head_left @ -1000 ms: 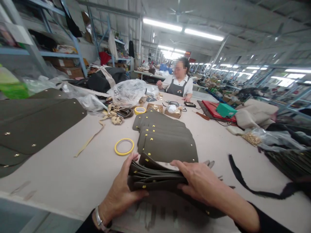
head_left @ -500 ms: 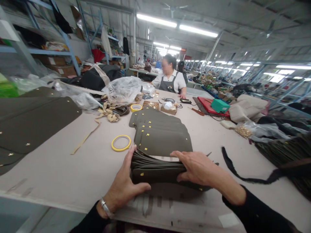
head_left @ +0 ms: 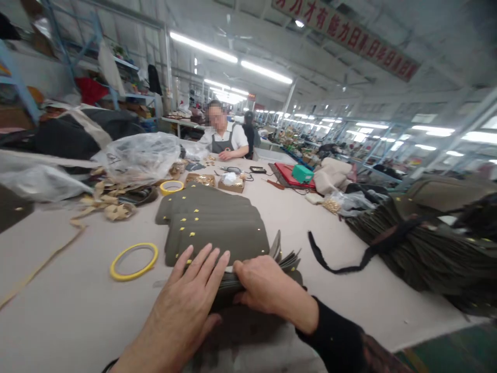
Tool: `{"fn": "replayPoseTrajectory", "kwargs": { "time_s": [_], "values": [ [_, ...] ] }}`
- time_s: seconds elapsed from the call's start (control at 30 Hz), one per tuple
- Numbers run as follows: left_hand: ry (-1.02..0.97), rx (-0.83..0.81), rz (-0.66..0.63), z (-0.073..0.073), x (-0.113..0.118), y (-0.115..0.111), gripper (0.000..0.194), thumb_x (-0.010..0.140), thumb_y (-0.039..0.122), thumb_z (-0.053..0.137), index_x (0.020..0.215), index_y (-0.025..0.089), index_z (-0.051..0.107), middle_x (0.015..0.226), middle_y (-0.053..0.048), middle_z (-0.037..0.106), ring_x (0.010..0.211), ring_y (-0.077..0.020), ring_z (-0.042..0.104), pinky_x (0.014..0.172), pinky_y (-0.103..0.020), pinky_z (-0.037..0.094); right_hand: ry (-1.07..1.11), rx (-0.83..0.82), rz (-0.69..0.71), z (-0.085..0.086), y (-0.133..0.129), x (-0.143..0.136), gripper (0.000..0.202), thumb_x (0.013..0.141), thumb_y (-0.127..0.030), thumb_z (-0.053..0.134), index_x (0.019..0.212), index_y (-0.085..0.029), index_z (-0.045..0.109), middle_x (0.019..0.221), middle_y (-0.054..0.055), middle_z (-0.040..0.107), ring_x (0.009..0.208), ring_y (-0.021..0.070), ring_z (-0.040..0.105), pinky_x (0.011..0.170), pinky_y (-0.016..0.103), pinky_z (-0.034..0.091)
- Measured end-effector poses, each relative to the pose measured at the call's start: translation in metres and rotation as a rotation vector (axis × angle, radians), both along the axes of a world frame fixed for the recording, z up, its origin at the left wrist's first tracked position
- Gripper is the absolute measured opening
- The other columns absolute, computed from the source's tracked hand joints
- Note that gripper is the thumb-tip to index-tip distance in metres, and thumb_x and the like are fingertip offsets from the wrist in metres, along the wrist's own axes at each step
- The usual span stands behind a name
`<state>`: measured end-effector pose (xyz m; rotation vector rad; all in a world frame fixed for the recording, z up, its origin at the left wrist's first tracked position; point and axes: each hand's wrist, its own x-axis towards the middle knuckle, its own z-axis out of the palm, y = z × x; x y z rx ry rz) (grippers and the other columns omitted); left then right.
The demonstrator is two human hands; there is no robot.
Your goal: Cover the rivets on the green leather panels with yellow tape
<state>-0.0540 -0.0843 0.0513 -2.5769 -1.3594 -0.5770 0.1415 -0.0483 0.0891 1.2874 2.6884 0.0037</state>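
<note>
A bundle of dark olive, leather-like panels (head_left: pixel 292 263) stands on edge near the front of the table, its right end fanned apart. My right hand (head_left: pixel 267 285) grips its top edge, thumb on the near side. With fingers stretched out, my left hand (head_left: pixel 186 300) lies over the bundle's left end, hiding much of it. Just beyond lies an overlapping row of flat olive panels (head_left: pixel 225 223) with small yellow marks. My left fingertips overlap the row's near edge in view; contact there is unclear. A yellow tape roll (head_left: pixel 134 261) lies left of my left hand.
A black strip (head_left: pixel 337 269) and a large pile of dark panels (head_left: pixel 423 259) lie to the right. Farther back are another yellow tape roll (head_left: pixel 171 187), small boxes of metal parts (head_left: pixel 200 180) and plastic bags (head_left: pixel 135 155). A co-worker (head_left: pixel 225 137) sits across the table.
The view has swung right. My left hand has gone from holding the bundle's left end to lying outstretched over it. My right hand still grips the bundle, whose right end now shows fanned apart.
</note>
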Motion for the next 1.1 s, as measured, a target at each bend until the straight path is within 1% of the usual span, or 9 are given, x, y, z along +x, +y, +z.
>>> {"fn": "replayPoseTrajectory", "kwargs": {
  "time_s": [0.07,0.13,0.27,0.4,0.57,0.7,0.83,0.97,1.1],
  "values": [
    [0.100,-0.121,0.031,0.005,0.016,0.008,0.058,0.066,0.014,0.065,0.123,0.016,0.060,0.110,-0.013,0.070,0.105,-0.0347,0.063,0.103,-0.058,0.039,0.045,-0.048,0.021,0.003,0.000,0.013,0.048,0.075,-0.057,0.069,0.097,-0.015,0.066,0.088,0.013,0.075,0.078,0.0297,0.072,0.067,0.033,0.051],
    [0.173,-0.257,0.085,0.009,0.025,0.013,0.039,0.072,0.014,0.059,0.110,0.019,0.067,0.094,-0.009,0.071,0.091,-0.0314,0.065,0.090,-0.052,0.048,0.149,-0.104,0.003,0.009,0.004,0.039,0.057,0.073,-0.067,0.067,0.098,-0.015,0.069,0.087,0.013,0.075,0.081,0.0301,0.071,0.072,0.034,0.050],
    [0.224,-0.327,0.104,0.009,0.023,0.015,0.037,0.078,0.017,0.055,0.113,0.023,0.066,0.102,-0.008,0.069,0.095,-0.0297,0.062,0.088,-0.048,0.047,0.542,-0.167,-0.160,0.007,0.018,0.113,0.043,0.086,-0.056,0.060,0.104,-0.020,0.072,0.101,0.008,0.075,0.094,0.0253,0.068,0.084,0.033,0.048],
    [0.213,-0.244,0.096,-0.010,0.015,0.020,0.051,0.080,0.022,0.054,0.131,0.022,0.055,0.119,-0.011,0.065,0.102,-0.0305,0.060,0.087,-0.047,0.045,0.988,-0.253,-0.386,-0.027,0.024,0.161,0.036,0.088,-0.046,0.059,0.102,-0.017,0.074,0.104,0.008,0.074,0.099,0.0249,0.066,0.089,0.036,0.049],
    [0.178,-0.111,0.055,-0.031,0.012,0.031,0.054,0.084,0.029,0.053,0.138,0.020,0.049,0.122,-0.011,0.065,0.104,-0.0316,0.060,0.086,-0.046,0.043,1.402,-0.154,-0.565,-0.058,-0.001,0.154,0.046,0.092,-0.050,0.054,0.124,-0.018,0.063,0.110,0.010,0.071,0.100,0.0250,0.067,0.090,0.041,0.051],
    [0.191,-0.078,0.026,-0.029,0.018,0.034,0.052,0.086,0.031,0.051,0.137,0.018,0.050,0.120,-0.012,0.065,0.102,-0.0321,0.060,0.084,-0.047,0.042,1.611,-0.214,-0.523,-0.072,-0.015,0.148,0.052,0.092,-0.054,0.054,0.134,-0.023,0.054,0.138,0.011,0.057,0.130,0.0257,0.050,0.110,0.045,0.035],
    [0.213,-0.096,0.019,-0.024,0.022,0.031,0.049,0.090,0.031,0.047,0.136,0.015,0.050,0.116,-0.013,0.066,0.095,-0.0309,0.062,0.082,-0.047,0.042,1.808,-0.221,-0.559,-0.087,-0.023,0.152,0.060,0.088,-0.058,0.057,0.138,-0.024,0.049,0.142,0.013,0.052,0.132,0.0271,0.047,0.112,0.048,0.033],
    [0.223,-0.105,0.015,-0.025,0.021,0.030,0.046,0.092,0.033,0.046,0.135,0.020,0.052,0.114,-0.011,0.067,0.094,-0.0309,0.062,0.080,-0.047,0.042,1.611,0.001,-0.796,-0.088,-0.045,0.149,0.052,0.075,-0.044,0.076,0.121,-0.023,0.061,0.135,0.011,0.057,0.123,0.0296,0.054,0.105,0.046,0.041],
    [0.210,-0.111,0.001,-0.027,0.020,0.032,0.045,0.091,0.033,0.047,0.134,0.023,0.053,0.113,-0.009,0.068,0.095,-0.0305,0.063,0.082,-0.046,0.042,1.407,-0.143,-0.840,-0.089,-0.062,0.134,0.031,0.074,-0.037,0.075,0.099,-0.019,0.069,0.105,0.008,0.070,0.099,0.0263,0.063,0.091,0.042,0.048]
  ]
}}
